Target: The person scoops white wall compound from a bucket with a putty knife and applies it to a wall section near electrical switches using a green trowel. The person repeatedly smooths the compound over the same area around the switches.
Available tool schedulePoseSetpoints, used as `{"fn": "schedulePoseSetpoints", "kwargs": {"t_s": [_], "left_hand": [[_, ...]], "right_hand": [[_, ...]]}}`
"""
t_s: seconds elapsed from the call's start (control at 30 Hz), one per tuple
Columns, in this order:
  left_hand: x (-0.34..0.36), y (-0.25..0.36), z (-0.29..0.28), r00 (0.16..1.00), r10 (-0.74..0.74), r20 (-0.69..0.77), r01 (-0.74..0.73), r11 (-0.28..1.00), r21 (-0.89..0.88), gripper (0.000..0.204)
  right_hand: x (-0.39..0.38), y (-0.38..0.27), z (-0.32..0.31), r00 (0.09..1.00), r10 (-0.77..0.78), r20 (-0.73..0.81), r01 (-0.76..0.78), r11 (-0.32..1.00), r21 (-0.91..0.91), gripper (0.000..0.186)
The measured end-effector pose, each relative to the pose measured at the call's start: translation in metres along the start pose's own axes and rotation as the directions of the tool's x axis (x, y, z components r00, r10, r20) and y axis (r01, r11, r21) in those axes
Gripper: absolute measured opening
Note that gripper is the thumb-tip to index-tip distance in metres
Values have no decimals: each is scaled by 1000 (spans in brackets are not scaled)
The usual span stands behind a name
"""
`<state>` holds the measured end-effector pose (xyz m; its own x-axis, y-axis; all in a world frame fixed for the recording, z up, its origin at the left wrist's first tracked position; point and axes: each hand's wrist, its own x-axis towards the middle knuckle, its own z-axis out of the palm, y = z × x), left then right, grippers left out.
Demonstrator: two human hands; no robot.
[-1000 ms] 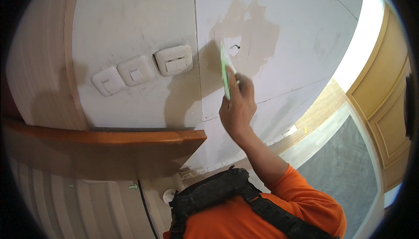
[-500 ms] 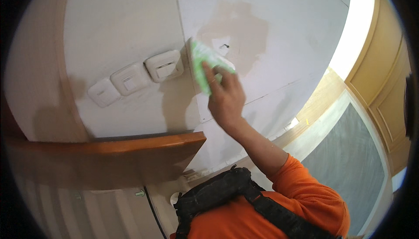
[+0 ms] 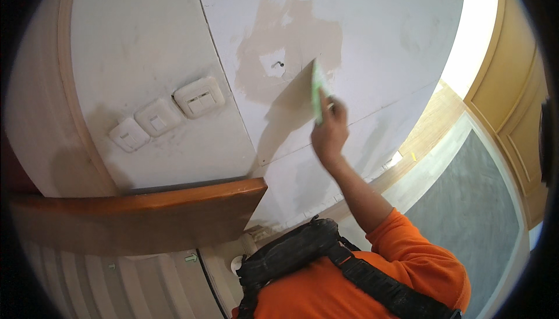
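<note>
Right grip point(image 3: 330, 135), closed on the scraper point(image 3: 317, 99), has swung from the patch's point(image 3: 298, 34) eight o'clock to its four, apparently shifting work there. Left grip: cannot tell.

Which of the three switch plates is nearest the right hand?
The rightmost plate, highest of the three; the middle plate and leftmost plate sit lower and farther from the right hand.

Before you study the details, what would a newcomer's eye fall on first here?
Probably the orange shirt, filling the lower middle and right. Then the green scraper in the right hand, at the lower right of the beige patch on the wall. Three white switches slant in a row left of the patch.
</note>
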<state>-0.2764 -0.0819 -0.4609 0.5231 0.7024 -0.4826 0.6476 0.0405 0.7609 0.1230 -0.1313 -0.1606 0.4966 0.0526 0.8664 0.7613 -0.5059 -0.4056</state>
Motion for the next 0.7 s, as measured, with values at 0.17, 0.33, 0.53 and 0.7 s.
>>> {"fn": "schedulePoseSetpoints", "kwargs": {"t_s": [0.17,0.33,0.53,0.7], "left_hand": [[-4,9,7,999,-20,-26,20,1000,6,34],[-12,12,15,998,-46,-47,46,999,-4,34],[-24,15,25,996,-62,-65,61,998,-8,34],[-34,16,31,993,-76,-85,74,997,-21,34]], "right_hand": [[-61,-10,-19,906,-334,258,275,931,239,77],[20,36,-16,989,-135,-62,140,986,90,74],[45,25,-4,997,-77,-13,78,991,110,74],[-55,9,-4,874,-418,248,354,898,262,68]]}}
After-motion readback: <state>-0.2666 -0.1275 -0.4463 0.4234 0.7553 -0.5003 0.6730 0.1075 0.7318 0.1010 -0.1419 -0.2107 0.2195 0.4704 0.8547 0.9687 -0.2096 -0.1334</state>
